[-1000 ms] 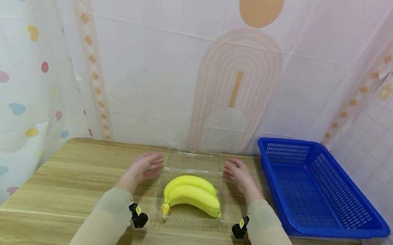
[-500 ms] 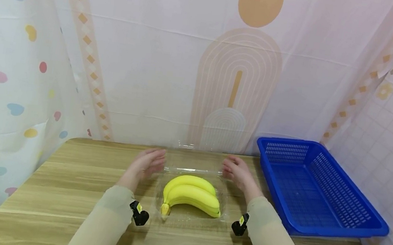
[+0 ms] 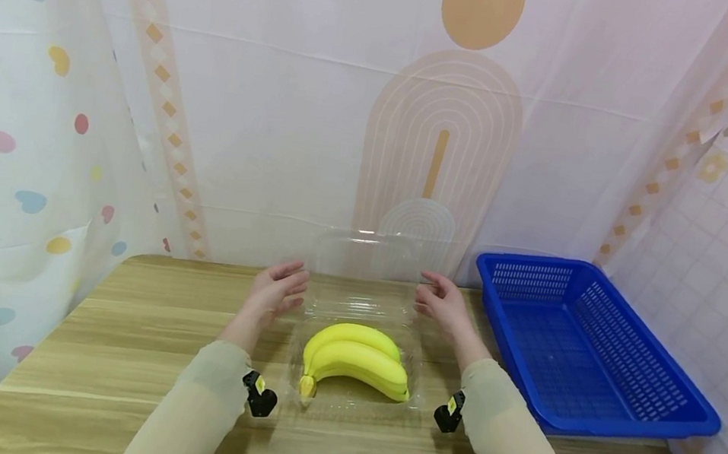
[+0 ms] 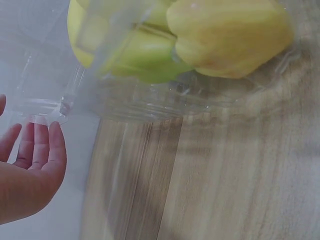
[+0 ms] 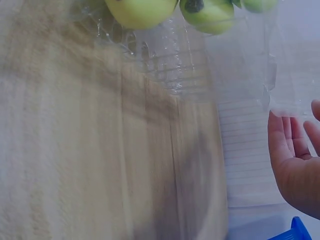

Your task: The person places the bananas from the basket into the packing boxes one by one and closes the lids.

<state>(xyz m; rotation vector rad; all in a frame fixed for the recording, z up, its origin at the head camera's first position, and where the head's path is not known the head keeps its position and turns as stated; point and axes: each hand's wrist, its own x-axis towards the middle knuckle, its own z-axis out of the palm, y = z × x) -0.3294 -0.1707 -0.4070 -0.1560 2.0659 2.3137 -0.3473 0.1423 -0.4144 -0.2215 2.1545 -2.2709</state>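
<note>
A bunch of yellow bananas [image 3: 356,364] lies in the base of a clear plastic clamshell box [image 3: 354,405] in the middle of the table. Hinged at the far side, its see-through lid [image 3: 364,264] stands raised, tilted up before the curtain. My left hand [image 3: 271,293] is at the lid's left edge with fingers extended; in the left wrist view its fingertips [image 4: 39,129] meet the plastic. On the opposite edge, my right hand [image 3: 446,311] mirrors it, and its fingertips [image 5: 276,119] touch the lid in the right wrist view.
A blue plastic basket [image 3: 567,361] with slotted walls stands on the right of the wooden table [image 3: 113,347]. Patterned curtains [image 3: 266,130] hang behind and on both sides. Each wrist carries a small black camera.
The lid has swung up from lying back low, and its far edge now stands higher. Both hands have risen slightly along with it. Bananas and basket stay put.
</note>
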